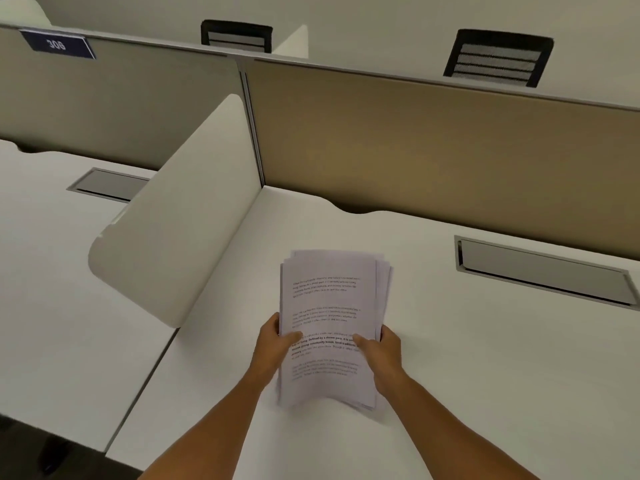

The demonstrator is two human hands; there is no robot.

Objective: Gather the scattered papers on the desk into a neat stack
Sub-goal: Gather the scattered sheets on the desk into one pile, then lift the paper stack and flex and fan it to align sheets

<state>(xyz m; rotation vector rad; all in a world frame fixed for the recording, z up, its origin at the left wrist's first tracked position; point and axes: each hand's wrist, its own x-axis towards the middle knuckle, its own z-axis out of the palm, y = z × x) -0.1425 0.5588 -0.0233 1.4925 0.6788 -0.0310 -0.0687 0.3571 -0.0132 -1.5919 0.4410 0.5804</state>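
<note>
On white desk (pixel 485 358), both hands grip papers (pixel 329 306); beige partition (pixel 433 150) behind.

Open table to the right
White side divider (pixel 180 220) blocks left; tan partition (pixel 450 150) closes the back; table (pixel 485 375) lies bare.

Matt white paper sheets (pixel 332 327) with printed text between the hands. Under them a smooth, matt white bench (pixel 485 358). Beyond, a tan cloth-like partition (pixel 433 150); to their right, a brushed-metal hatch (pixel 543 270).
</note>
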